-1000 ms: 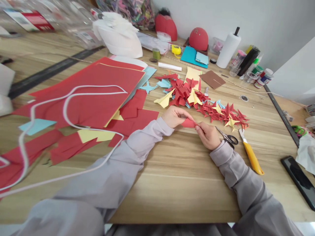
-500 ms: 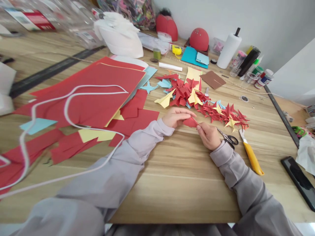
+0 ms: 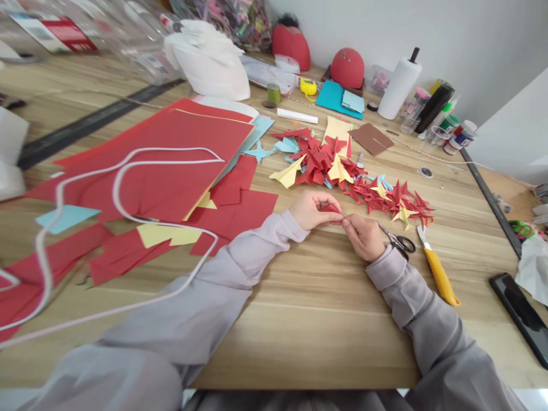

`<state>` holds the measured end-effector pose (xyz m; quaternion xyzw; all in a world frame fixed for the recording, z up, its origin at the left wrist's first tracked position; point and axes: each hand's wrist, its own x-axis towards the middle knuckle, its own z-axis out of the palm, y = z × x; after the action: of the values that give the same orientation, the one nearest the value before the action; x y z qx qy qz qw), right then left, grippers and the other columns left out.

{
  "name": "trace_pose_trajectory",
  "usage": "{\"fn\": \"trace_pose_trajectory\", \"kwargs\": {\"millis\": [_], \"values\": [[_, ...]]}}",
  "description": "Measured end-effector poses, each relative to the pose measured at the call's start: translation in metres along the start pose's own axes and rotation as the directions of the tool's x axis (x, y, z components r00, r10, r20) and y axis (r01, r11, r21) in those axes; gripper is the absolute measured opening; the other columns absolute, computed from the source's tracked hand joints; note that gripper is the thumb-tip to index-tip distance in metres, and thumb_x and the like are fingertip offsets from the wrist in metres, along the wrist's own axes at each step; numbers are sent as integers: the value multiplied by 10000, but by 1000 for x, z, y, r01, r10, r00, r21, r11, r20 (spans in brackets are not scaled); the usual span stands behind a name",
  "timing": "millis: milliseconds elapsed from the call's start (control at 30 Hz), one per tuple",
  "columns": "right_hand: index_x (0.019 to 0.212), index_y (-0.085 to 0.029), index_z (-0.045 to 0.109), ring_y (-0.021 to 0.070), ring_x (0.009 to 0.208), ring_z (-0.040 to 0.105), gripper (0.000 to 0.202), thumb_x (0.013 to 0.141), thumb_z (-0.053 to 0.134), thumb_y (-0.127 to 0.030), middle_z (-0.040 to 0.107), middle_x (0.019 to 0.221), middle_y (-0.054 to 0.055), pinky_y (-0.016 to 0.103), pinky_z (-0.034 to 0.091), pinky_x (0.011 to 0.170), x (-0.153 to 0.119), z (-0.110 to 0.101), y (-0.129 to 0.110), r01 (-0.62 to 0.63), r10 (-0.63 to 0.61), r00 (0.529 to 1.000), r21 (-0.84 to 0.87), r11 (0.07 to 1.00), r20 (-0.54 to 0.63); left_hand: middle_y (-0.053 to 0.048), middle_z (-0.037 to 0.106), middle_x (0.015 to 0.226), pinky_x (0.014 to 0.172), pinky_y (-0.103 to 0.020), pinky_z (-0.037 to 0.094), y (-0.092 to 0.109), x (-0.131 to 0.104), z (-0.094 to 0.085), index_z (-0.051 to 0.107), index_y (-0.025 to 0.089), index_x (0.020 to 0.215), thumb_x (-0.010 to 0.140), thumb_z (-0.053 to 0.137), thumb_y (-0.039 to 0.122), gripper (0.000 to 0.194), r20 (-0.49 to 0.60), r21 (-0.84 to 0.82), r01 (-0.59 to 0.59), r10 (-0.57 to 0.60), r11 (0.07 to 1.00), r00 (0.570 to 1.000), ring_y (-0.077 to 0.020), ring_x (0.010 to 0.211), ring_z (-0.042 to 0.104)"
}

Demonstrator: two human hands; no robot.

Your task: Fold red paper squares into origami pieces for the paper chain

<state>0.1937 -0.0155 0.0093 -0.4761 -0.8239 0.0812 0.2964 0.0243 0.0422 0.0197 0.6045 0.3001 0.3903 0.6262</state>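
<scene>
Between my two hands is a small piece of red paper, mostly covered by fingers. My left hand is closed on it, with the thumb and fingertips meeting near its right end. My right hand pinches the paper's right tip. Just beyond them lies a heap of folded red, yellow and blue paper pieces, with folded red stars spreading to the right. Black-handled scissors rest beside my right hand, and a yellow-handled cutter is further right.
Large red sheets and paper scraps cover the left, crossed by a white cable. A black phone lies at the right edge. Bottles, a white roll and red domes stand at the back.
My left hand has shifted slightly right, and its thumb now presses against the paper. Less of the red paper shows. My right hand has stayed nearly still.
</scene>
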Motion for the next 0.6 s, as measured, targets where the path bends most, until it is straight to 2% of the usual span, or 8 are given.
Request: {"fn": "trace_pose_trajectory", "kwargs": {"millis": [200, 367, 600], "values": [[760, -192, 569, 133, 565, 552, 324, 936, 325, -313, 598, 630, 36, 231, 388, 560, 1, 0, 0, 13, -13, 1000, -15, 1000, -8, -9, 644, 582, 593, -253, 528, 0, 1, -1, 617, 122, 651, 509, 809, 355, 334, 12, 6, -18, 18, 1000, 1000, -121, 547, 612], [751, -198, 552, 131, 518, 509, 316, 933, 330, -331, 542, 567, 15, 230, 367, 525, 1, 2, 0, 17, -19, 999, -43, 999, -33, -38, 682, 663, 642, -261, 522, -3, 3, -2, 646, 121, 682, 487, 817, 329, 333, -16, 65, -40, 41, 997, 999, -137, 618, 629], [748, -196, 554, 118, 509, 495, 300, 929, 341, -306, 536, 560, 5, 222, 361, 523, 2, 2, -2, 44, -47, 997, -46, 998, -61, -24, 667, 635, 634, -255, 518, -2, 1, 0, 641, 117, 662, 504, 809, 317, 306, -53, 54, -45, 48, 998, 997, -130, 604, 624]]}}
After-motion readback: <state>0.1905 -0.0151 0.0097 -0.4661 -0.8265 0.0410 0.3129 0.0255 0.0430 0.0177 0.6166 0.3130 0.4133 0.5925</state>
